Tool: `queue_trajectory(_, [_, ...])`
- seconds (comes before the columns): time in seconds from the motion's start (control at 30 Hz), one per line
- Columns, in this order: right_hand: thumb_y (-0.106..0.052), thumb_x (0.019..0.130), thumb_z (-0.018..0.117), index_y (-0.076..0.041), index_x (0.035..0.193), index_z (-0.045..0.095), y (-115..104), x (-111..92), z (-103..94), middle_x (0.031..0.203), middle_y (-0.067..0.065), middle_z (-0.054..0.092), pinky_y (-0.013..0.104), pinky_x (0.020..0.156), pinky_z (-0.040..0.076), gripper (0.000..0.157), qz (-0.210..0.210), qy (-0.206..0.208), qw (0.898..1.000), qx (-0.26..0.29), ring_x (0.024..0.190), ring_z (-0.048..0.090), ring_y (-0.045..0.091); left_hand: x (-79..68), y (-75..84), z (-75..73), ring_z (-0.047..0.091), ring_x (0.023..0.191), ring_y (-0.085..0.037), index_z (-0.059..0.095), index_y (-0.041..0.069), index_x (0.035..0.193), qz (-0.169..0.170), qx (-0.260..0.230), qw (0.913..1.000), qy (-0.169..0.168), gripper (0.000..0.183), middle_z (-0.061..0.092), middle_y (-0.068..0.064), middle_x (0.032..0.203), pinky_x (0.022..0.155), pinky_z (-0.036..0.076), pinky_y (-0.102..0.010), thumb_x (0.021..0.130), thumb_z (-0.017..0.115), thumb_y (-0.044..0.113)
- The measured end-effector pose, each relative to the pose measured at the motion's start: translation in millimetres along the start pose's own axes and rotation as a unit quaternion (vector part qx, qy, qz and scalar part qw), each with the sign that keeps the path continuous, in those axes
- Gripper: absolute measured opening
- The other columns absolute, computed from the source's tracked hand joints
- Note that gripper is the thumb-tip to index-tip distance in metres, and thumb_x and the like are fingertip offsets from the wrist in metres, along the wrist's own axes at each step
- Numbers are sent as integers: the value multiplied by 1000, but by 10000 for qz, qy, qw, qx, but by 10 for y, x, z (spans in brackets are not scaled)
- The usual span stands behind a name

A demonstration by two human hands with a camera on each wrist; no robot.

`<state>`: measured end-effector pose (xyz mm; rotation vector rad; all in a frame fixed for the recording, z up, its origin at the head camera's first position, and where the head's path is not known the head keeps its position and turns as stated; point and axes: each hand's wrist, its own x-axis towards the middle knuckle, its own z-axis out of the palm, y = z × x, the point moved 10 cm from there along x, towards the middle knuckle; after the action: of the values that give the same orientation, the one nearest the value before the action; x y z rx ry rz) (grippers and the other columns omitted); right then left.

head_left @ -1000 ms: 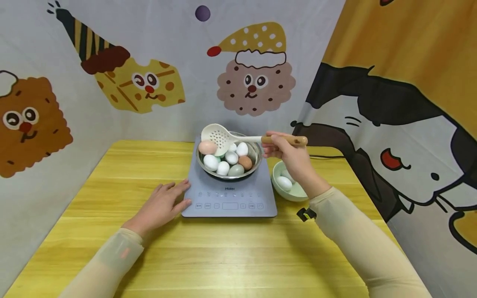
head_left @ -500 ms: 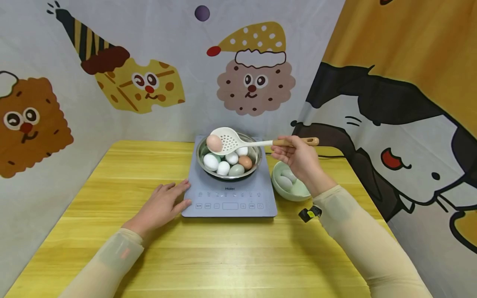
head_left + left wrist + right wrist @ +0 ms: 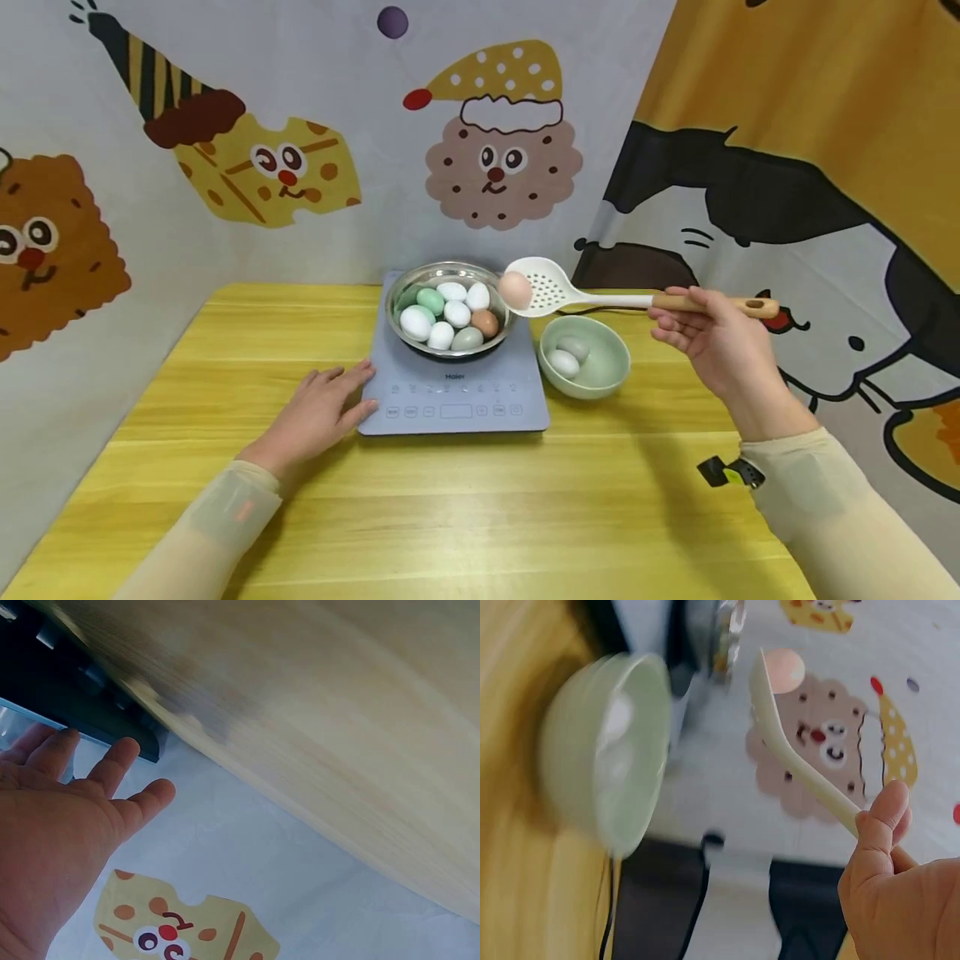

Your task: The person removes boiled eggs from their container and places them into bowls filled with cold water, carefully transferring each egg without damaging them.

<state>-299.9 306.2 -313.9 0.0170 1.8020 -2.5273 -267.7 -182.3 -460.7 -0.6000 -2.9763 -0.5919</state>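
My right hand [image 3: 720, 346] grips the wooden handle of a white slotted spoon [image 3: 551, 287]. A pinkish-brown egg [image 3: 515, 290] lies in the spoon's bowl, held up over the gap between the pan and the green bowl. Several white, green and brown eggs sit in the round metal pan [image 3: 450, 352] on the induction cooker [image 3: 457, 421]. Two pale eggs [image 3: 564, 363] rest in the light green bowl [image 3: 615, 367] to the cooker's right. My left hand [image 3: 315, 417], fingers spread, touches the cooker's left edge; in the left wrist view its fingertips [image 3: 161, 791] reach beside the dark underside.
The cooker and bowl stand on a yellow wooden table [image 3: 465, 517]. A black cord [image 3: 611, 308] runs behind the bowl toward the right. A cloth with cartoon prints [image 3: 315, 50] hangs close behind the table and along its sides.
The right hand has carried the slotted spoon and its egg from over the pan rightward, past the pan's rim. The left hand keeps its place on the cooker. The view shifts slightly.
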Motion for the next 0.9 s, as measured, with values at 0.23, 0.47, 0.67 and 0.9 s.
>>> queue_trajectory(0.23, [-29, 113, 56, -4, 116, 77, -92, -422, -624, 103, 13, 84, 32, 76, 68, 34, -386, 212, 9960, -774, 85, 82, 20, -7, -11, -44, 50, 143, -58, 52, 8, 159, -32, 8, 10000, -24, 61, 48, -11, 167, 119, 29, -80, 109, 61, 44])
queue_trajectory(0.47, [-32, 112, 59, -12, 114, 79, -132, -574, -949, 96, 6, 85, 29, 70, 67, 28, -411, 867, 9871, -1279, 79, 82, 17, -10, -16, -19, 50, 143, -58, 52, 8, 159, -82, 87, 9999, -66, 62, 47, -12, 168, 120, 28, -79, 109, 61, 44])
queue_trajectory(0.67, [-32, 110, 62, -16, 116, 77, -201, -644, -906, 95, 0, 84, 27, 67, 66, 22, -703, 986, 9690, -2154, 74, 79, 13, 3, 3, 0, 50, 143, -58, 51, 8, 159, -72, 62, 9999, -61, 62, 47, -11, 168, 119, 28, -79, 109, 61, 43])
queue_trajectory(0.9, [-34, 111, 60, 0, 132, 69, -261, -744, -731, 104, -10, 83, 22, 72, 65, 41, -1040, 1150, 9157, -3708, 80, 79, 8, 30, 1, 39, 50, 143, -57, 50, 9, 160, -68, 68, 9999, -101, 63, 46, -10, 169, 120, 27, -79, 110, 60, 44])
